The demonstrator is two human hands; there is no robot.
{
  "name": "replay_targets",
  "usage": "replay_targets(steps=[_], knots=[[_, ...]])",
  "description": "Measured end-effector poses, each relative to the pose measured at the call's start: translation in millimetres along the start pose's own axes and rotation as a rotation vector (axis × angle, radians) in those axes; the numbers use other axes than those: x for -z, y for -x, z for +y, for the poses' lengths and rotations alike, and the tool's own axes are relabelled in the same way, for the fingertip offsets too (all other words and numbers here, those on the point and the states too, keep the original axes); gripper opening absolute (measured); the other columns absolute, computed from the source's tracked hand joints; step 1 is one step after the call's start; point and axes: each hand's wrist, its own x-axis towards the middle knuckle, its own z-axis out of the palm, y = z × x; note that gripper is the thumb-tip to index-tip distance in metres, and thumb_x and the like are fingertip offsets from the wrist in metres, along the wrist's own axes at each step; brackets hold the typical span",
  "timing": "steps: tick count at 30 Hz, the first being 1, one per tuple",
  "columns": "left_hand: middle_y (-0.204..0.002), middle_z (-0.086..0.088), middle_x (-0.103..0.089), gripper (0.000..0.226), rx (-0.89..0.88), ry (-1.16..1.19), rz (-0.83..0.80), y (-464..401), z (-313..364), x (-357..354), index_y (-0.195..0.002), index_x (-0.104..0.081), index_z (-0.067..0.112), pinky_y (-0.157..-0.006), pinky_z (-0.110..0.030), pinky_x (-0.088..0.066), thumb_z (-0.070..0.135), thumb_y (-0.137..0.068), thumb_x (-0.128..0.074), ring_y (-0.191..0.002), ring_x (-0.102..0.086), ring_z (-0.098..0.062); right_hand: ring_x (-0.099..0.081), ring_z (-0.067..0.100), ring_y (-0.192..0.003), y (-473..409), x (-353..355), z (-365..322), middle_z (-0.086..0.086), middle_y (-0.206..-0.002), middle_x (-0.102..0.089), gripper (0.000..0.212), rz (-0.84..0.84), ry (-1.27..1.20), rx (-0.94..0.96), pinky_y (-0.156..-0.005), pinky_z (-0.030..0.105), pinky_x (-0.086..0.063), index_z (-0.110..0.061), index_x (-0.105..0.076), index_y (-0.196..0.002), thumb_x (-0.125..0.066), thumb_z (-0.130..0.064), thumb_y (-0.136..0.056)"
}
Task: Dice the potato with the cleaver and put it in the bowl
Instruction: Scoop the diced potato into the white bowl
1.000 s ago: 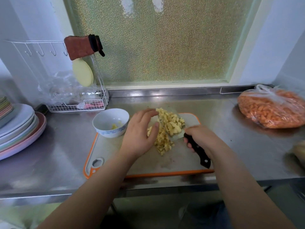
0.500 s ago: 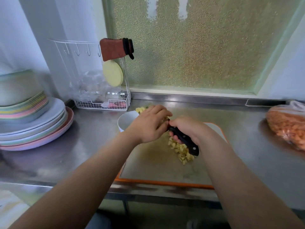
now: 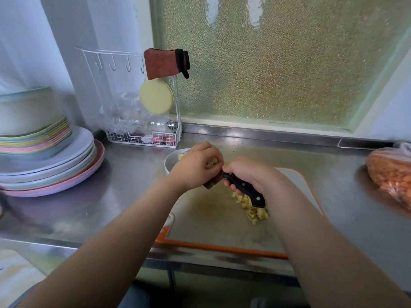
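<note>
My right hand (image 3: 249,172) grips the cleaver's black handle (image 3: 244,188) and holds it raised above the board's far left corner. Only a dark corner of the blade (image 3: 212,182) shows under my left hand (image 3: 193,167). That hand curls round a heap of potato dice (image 3: 211,163) and holds them against the blade, right at the white bowl (image 3: 171,161). My left hand covers most of the bowl; a few yellow dice show inside it. A second pile of potato dice (image 3: 254,210) lies on the orange-rimmed cutting board (image 3: 218,247).
Stacked plates and bowls (image 3: 44,158) stand at the left on the steel counter (image 3: 106,192). A white wire rack (image 3: 144,136) with a cloth and a yellow disc is behind the bowl. A plastic bag of orange pieces (image 3: 391,176) lies at the right edge.
Both hands lifted a load of dice on the cleaver blade off the board and carried it left to the bowl. The view swung left and closer.
</note>
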Motion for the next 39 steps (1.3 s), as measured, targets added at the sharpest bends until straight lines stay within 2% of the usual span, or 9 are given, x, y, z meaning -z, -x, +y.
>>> replay_targets(steps=[10, 13, 18, 25, 28, 30, 33, 36, 39], knots=[[-0.093, -0.002, -0.055, 0.008, 0.147, -0.142, 0.034, -1, -19, 4, -0.088, -0.060, 0.013, -0.074, -0.035, -0.044, 0.021, -0.084, -0.058, -0.090, -0.053, -0.026, -0.046, 0.012, -0.043, 3, 10, -1, 0.001, -0.047, -0.055, 0.033, 0.024, 0.027, -0.001, -0.038, 0.018, -0.041, -0.005, -0.053, -0.071, -0.044, -0.020, -0.099], [-0.094, -0.005, -0.055, 0.010, 0.212, -0.240, 0.038, -3, -21, 8, -0.090, -0.059, 0.010, -0.067, -0.029, -0.033, 0.019, -0.087, -0.054, -0.090, -0.051, -0.025, -0.046, 0.013, -0.041, 5, 15, -1, 0.001, -0.044, -0.055, 0.033, 0.031, 0.032, -0.006, -0.038, 0.019, -0.041, -0.004, -0.054, -0.073, -0.044, -0.020, -0.099], [-0.099, -0.008, -0.060, 0.018, 0.241, -0.466, 0.032, -3, -35, 13, -0.096, -0.060, 0.011, -0.077, -0.039, -0.041, 0.026, -0.092, -0.050, -0.096, -0.052, -0.031, -0.047, 0.013, -0.041, 9, 24, 1, 0.005, -0.055, -0.056, 0.026, 0.064, 0.035, 0.012, -0.037, 0.017, -0.040, -0.002, -0.054, -0.079, -0.044, -0.017, -0.098], [-0.101, -0.006, -0.067, 0.016, 0.252, -0.632, 0.125, 4, -26, 19, -0.103, -0.062, 0.015, -0.073, -0.036, -0.038, 0.016, -0.090, -0.052, -0.097, -0.056, -0.031, -0.048, 0.013, -0.038, 15, 34, 0, 0.003, -0.046, -0.057, 0.026, 0.075, 0.058, 0.020, -0.037, 0.017, -0.040, -0.001, -0.055, -0.079, -0.045, -0.016, -0.098], [-0.142, -0.002, -0.045, 0.053, 0.104, -0.644, 0.019, 9, -10, 17, -0.136, -0.046, 0.021, -0.096, -0.040, -0.037, 0.012, -0.084, -0.052, -0.121, -0.042, -0.028, -0.048, 0.014, -0.042, 13, 29, -3, 0.007, -0.057, -0.058, 0.024, 0.068, 0.066, 0.023, -0.037, 0.018, -0.040, -0.002, -0.055, -0.080, -0.045, -0.016, -0.097], [-0.153, 0.004, -0.029, 0.068, -0.029, -0.637, -0.086, 13, -1, 17, -0.146, -0.032, 0.023, -0.107, -0.039, -0.026, 0.012, -0.082, -0.048, -0.132, -0.032, -0.024, -0.048, 0.014, -0.043, 12, 25, -5, 0.006, -0.059, -0.058, 0.026, 0.064, 0.077, 0.033, -0.037, 0.018, -0.040, -0.002, -0.055, -0.079, -0.045, -0.017, -0.098], [-0.143, 0.000, -0.048, 0.060, -0.061, -0.662, -0.089, 16, -4, 18, -0.141, -0.043, 0.015, -0.105, -0.038, -0.030, 0.016, -0.080, -0.046, -0.128, -0.044, -0.027, -0.048, 0.013, -0.044, 13, 24, -6, 0.005, -0.059, -0.058, 0.028, 0.056, 0.082, 0.046, -0.038, 0.018, -0.041, -0.003, -0.056, -0.079, -0.045, -0.019, -0.099], [-0.138, -0.001, -0.052, 0.056, 0.036, -0.672, -0.133, 20, -11, 21, -0.137, -0.048, 0.014, -0.104, -0.037, -0.031, 0.013, -0.082, -0.055, -0.127, -0.045, -0.026, -0.048, 0.014, -0.044, 15, 30, -2, 0.006, -0.058, -0.057, 0.031, 0.065, 0.091, 0.050, -0.039, 0.018, -0.041, -0.002, -0.057, -0.076, -0.045, -0.020, -0.098], [-0.131, 0.001, -0.057, 0.046, 0.147, -0.710, -0.212, 24, -13, 24, -0.131, -0.052, 0.016, -0.103, -0.033, -0.029, 0.015, -0.084, -0.048, -0.127, -0.042, -0.023, -0.047, 0.014, -0.040, 19, 35, 1, 0.004, -0.051, -0.056, 0.032, 0.101, 0.090, 0.056, -0.037, 0.017, -0.040, -0.002, -0.056, -0.075, -0.045, -0.019, -0.099]])
